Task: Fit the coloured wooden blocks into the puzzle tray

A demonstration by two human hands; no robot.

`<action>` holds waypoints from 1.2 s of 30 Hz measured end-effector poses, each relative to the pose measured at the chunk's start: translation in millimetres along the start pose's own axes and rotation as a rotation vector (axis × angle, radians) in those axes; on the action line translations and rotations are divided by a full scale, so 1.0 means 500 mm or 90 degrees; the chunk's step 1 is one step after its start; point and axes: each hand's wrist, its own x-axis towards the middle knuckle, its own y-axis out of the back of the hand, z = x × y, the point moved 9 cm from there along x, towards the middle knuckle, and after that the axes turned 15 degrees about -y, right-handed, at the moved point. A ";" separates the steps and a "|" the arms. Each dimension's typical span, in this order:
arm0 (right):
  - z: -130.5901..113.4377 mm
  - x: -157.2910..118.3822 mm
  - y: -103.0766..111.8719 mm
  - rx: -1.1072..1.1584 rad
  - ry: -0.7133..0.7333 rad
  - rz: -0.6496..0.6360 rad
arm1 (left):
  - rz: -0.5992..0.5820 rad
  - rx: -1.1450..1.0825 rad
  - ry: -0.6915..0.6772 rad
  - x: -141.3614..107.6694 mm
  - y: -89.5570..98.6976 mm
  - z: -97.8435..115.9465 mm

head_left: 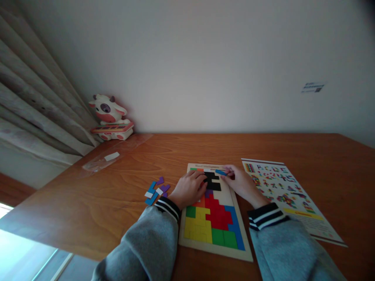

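A wooden puzzle board (215, 253) lies in front of me, partly filled with red, yellow, green, blue and other coloured block pieces. Black gaps show in its upper middle. My right hand (238, 181) pinches a blue puzzle piece (220, 172) between thumb and fingers over the board's upper right. Across the board's left side lies my left hand (190, 188), its fingers stretched over the upper pieces and the fingertips at the black area. It covers part of the board, and nothing shows in its grasp.
Several loose blue, purple and white pieces (151, 198) lie left of the board. A printed pattern sheet (281, 187) is on the right, partly under my right arm. Clear plastic wrapping (96, 163) and a cow toy with a keyboard (113, 119) are at the back left, beside a curtain.
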 end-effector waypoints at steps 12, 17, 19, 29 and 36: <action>-0.010 -0.001 0.015 0.017 0.013 0.008 | -0.001 0.003 0.004 -0.001 0.000 -0.001; -0.011 0.003 0.025 0.073 -0.010 -0.032 | 0.002 -0.001 0.003 -0.001 -0.001 -0.002; -0.013 0.002 0.024 0.091 -0.012 -0.063 | 0.000 -0.003 0.003 -0.001 -0.001 -0.002; -0.035 -0.018 -0.005 0.083 0.007 -0.147 | -0.008 0.008 -0.006 0.000 -0.002 0.002; -0.036 -0.021 -0.022 0.081 0.008 -0.166 | -0.027 0.010 -0.004 0.002 -0.001 0.005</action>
